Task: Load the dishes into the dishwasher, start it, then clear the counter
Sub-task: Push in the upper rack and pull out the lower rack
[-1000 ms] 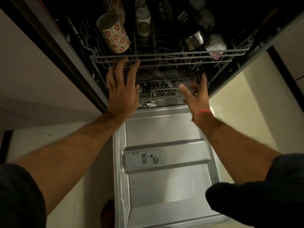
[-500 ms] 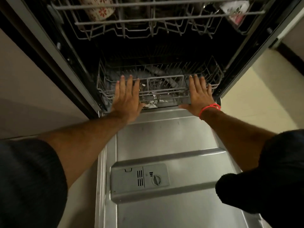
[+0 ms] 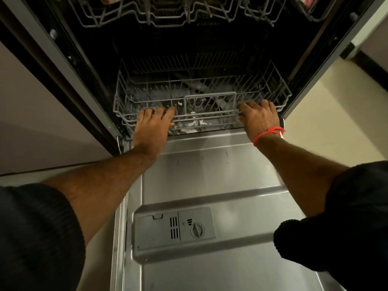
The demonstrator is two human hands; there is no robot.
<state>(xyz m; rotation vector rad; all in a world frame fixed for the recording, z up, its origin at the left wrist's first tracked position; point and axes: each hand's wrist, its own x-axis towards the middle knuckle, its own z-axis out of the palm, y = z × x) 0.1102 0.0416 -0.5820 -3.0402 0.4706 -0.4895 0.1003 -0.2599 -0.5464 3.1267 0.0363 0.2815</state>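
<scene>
The dishwasher stands open, its steel door [image 3: 210,169] folded down flat toward me. The grey wire lower rack [image 3: 201,95] sits inside the tub with no dishes that I can make out. My left hand [image 3: 152,127] grips the rack's front rim left of its centre handle, fingers curled over the wire. On the right end of the same rim, my right hand [image 3: 259,117] holds on too, a red band at its wrist. The upper rack [image 3: 172,15] runs along the top edge, with a bit of patterned crockery showing.
A grey detergent dispenser [image 3: 175,227] with a round knob sits in the door's inner panel. Pale cabinet fronts [image 3: 42,114] flank the left side. Cream floor tiles [image 3: 327,110] lie to the right. My dark sleeves fill both lower corners.
My hands came down from the upper rack to the lower rack's front rim, and their flat fingers have curled over the wire. My view dropped, so the upper rack slid toward the top edge.
</scene>
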